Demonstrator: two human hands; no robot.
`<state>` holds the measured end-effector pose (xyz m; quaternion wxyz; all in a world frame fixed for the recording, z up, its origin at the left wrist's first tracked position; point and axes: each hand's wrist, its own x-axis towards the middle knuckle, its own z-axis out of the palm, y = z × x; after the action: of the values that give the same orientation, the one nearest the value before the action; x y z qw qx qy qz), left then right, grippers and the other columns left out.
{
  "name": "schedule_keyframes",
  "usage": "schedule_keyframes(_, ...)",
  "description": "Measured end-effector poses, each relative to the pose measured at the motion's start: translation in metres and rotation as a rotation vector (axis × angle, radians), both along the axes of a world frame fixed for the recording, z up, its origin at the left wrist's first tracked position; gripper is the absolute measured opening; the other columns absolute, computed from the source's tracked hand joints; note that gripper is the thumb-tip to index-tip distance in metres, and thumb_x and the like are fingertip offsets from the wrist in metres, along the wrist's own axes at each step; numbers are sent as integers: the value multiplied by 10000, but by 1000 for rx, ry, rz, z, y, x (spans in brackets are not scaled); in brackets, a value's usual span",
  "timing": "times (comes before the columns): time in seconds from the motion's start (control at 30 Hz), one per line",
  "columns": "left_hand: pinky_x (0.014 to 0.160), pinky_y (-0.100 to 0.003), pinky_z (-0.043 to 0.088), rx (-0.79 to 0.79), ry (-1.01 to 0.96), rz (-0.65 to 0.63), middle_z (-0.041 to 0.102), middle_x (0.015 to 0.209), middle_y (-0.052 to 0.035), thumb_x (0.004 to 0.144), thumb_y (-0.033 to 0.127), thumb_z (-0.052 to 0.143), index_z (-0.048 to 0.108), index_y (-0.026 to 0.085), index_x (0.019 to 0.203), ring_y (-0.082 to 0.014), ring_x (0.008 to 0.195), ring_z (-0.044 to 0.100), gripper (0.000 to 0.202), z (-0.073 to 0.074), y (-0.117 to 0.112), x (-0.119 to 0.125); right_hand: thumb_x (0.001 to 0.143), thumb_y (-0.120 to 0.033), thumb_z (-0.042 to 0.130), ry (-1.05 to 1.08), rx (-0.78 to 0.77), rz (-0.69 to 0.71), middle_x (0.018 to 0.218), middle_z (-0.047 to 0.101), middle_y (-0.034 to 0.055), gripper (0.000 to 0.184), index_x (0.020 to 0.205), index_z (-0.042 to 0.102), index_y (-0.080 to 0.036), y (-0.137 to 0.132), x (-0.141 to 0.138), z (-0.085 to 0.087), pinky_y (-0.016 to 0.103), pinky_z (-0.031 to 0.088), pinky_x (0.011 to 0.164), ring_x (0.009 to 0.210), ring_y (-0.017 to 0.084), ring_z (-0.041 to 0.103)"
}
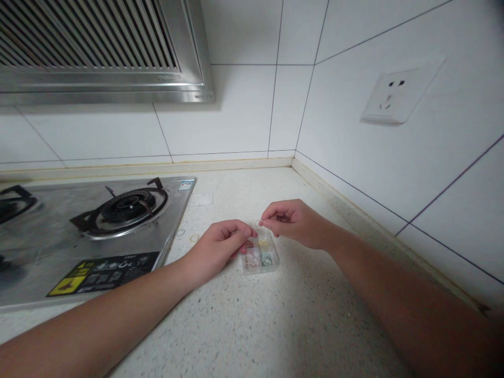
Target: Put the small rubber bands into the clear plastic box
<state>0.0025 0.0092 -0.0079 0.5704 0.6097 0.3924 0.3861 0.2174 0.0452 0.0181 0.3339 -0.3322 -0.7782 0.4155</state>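
A small clear plastic box (260, 269) with compartments sits on the counter, holding thin bands in reddish, yellow, pinkish-white and green tones. Above its far side, my right hand (289, 220) pinches a thin pale elastic band (256, 224) between thumb and forefinger. My left hand (224, 242) is over the box's left side, thumb and forefinger pressed together close to that band. Whether the left fingertips grip the band or something else is too small to make out. Its other fingers curl beside the box and hide part of the left compartments.
Left of my hands, a yellow band (194, 238) and a greyish band (180, 232) lie on the speckled counter (252, 325). A clear flat lid-like piece (201, 199) lies behind them. A gas stove (173, 210) stands left; tiled walls meet behind, under a range hood (192, 79).
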Motion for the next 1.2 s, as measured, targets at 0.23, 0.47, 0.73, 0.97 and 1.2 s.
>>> schedule_keyframes(0.23, 455, -243, 183, -12, 0, -37, 513, 584, 23, 913, 472, 571, 627, 140, 767, -74, 489, 326, 367, -3, 2, -3, 852, -297, 658, -14, -4, 36, 639, 551, -31, 154, 837, 684, -146, -1, -2, -3, 221, 349, 535, 587, 80, 464)
schedule_keyframes(0.47, 468, -260, 180, -16, -9, -41, 514, 567, 14, 923, 507, 554, 594, 143, 690, -81, 493, 320, 434, -5, 4, -4, 830, -319, 674, -46, 16, 37, 645, 561, -23, 173, 848, 698, -148, -1, -3, -3, 224, 350, 529, 588, 84, 464)
schedule_keyframes(0.73, 465, -249, 171, -51, -12, -33, 494, 584, 32, 871, 476, 636, 626, 143, 774, -74, 492, 312, 346, -3, 4, -4, 828, -354, 678, -86, 47, 37, 643, 570, -16, 202, 845, 706, -155, -3, -2, -1, 229, 365, 525, 589, 92, 475)
schedule_keyframes(0.97, 464, -257, 191, -35, -12, -32, 477, 517, 11, 931, 518, 510, 615, 132, 638, -83, 476, 344, 496, 0, 4, -3, 826, -369, 690, -83, 66, 49, 663, 614, -6, 217, 848, 715, -154, -4, -3, -1, 219, 361, 520, 582, 85, 479)
schedule_keyframes(1.2, 459, -246, 180, -63, 0, -27, 512, 565, 19, 854, 472, 644, 627, 137, 724, -76, 486, 330, 360, 1, 3, -3, 825, -381, 695, -86, 62, 81, 671, 632, 0, 229, 862, 727, -158, -6, -3, -1, 220, 374, 532, 599, 93, 505)
